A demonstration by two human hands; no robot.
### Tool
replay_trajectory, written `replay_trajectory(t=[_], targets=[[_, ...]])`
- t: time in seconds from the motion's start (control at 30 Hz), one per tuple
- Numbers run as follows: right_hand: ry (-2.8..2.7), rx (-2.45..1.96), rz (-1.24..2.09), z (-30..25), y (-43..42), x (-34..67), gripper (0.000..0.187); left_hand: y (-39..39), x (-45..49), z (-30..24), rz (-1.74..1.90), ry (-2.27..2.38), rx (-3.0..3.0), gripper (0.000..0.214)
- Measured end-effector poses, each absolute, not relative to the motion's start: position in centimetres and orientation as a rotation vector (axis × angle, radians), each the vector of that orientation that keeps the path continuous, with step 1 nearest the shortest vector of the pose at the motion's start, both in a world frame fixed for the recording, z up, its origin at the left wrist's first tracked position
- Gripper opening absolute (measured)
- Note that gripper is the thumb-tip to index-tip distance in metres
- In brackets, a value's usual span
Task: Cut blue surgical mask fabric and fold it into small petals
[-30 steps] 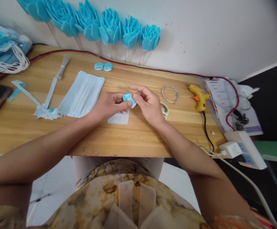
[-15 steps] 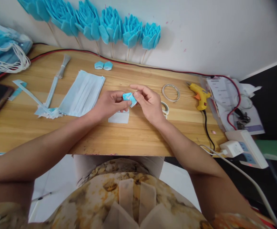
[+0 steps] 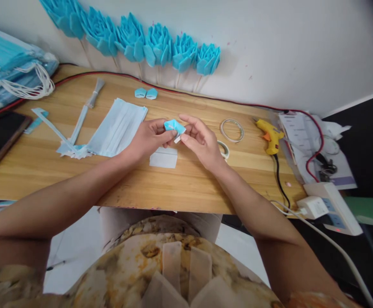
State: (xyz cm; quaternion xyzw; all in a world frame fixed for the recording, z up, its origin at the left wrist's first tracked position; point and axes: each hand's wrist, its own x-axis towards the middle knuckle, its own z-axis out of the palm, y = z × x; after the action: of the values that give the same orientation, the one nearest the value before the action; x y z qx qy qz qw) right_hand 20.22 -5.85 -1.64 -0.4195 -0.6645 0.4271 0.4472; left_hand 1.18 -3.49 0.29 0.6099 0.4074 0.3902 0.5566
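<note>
Between my two hands is a small folded piece of blue mask fabric (image 3: pixel 173 125), with a white flap at its lower right. My left hand (image 3: pixel 151 137) pinches its left side between thumb and fingers. The thumb and fingertips of my right hand (image 3: pixel 202 141) close on its lower right edge. Just below lies a pale rectangular fabric piece (image 3: pixel 163 158) on the table. Left of my hands rests a stack of light blue face masks (image 3: pixel 117 128). Two folded blue petals (image 3: pixel 146 93) sit farther back.
Blue fabric flowers (image 3: pixel 157 45) on sticks lean against the wall. A tape roll (image 3: pixel 232 131), another roll (image 3: pixel 224 149) and a yellow glue gun (image 3: pixel 271 136) lie right. A power strip (image 3: pixel 334 209) stands at the right edge; bagged masks (image 3: pixel 13 68) and a phone (image 3: pixel 0 141) are left.
The blue piece has turned and opened out in my fingers, and its white flap now shows. My right thumb has shifted lower. The whole view has moved slightly.
</note>
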Motion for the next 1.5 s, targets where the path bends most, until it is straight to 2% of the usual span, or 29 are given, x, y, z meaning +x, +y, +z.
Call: replay_trajectory(t=[0.37, 1.07, 1.5], targets=[[-1.676, -1.127, 0.955, -1.92, -5.6, 20.24, 0.046, -3.4, 1.13, 0.11, 0.87, 0.944, 1.472, 0.017], [-1.686, -1.147, 0.932, -1.83, -5.58, 20.18, 0.044, -3.16, 0.91, 0.84, 0.835, 0.943, 1.575, 0.035], [-1.703, -1.174, 0.949, -1.61, -5.61, 20.28, 0.046, -3.1, 0.83, 0.7, 0.849, 0.971, 1.562, 0.022]])
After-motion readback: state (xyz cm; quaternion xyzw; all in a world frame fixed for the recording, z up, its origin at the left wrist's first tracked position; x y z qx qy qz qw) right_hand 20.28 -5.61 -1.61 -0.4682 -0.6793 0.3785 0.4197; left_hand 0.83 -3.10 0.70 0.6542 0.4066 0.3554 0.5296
